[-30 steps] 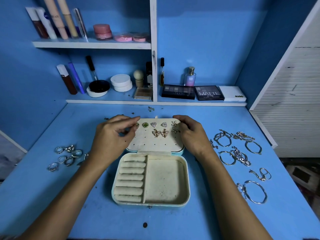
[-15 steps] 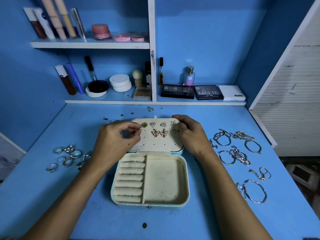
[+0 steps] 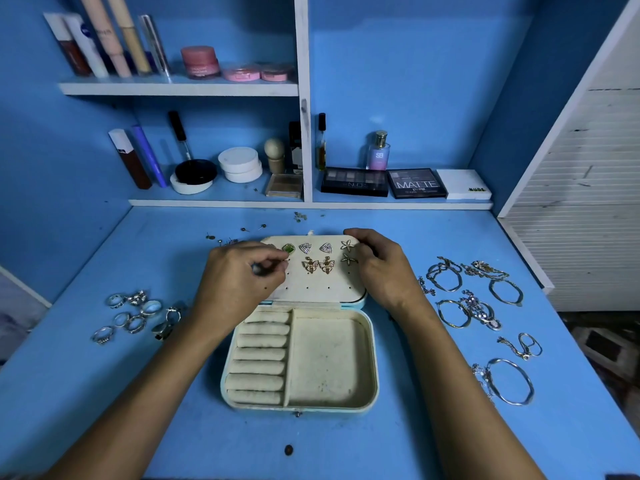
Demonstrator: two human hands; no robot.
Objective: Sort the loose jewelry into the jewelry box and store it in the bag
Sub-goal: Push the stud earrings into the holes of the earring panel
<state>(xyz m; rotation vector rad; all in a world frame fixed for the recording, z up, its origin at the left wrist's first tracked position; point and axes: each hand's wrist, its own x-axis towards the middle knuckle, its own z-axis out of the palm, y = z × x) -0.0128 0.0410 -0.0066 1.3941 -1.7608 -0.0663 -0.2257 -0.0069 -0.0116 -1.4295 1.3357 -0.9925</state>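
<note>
The left hand (image 3: pixel 239 278) is pinching something small between thumb and forefinger just left of centre frame, probably an earring, though it is too blurred to name for sure, and is hovering over the left part of the jewelry box (image 3: pixel 301 355) lid panel. The right hand (image 3: pixel 381 268) is curling its fingers over the upper right corner of that lid, bracing it. On the panel, the green earring (image 3: pixel 288 249) is sitting just beside the left fingertips, with the butterfly earrings (image 3: pixel 318 265) and other studs lining up toward the right. To do this well, the post is probably best lined up square with an open hole before pushing, while the right hand is keeping the lid from rocking; a slanted push is likely to bend the post or miss. Below, the box's lower tray is lying open and bare. Further out, rings (image 3: pixel 135 317) are lying at the left of the frame and bracelets (image 3: pixel 478 299) at the right. No bag is showing anywhere.
</note>
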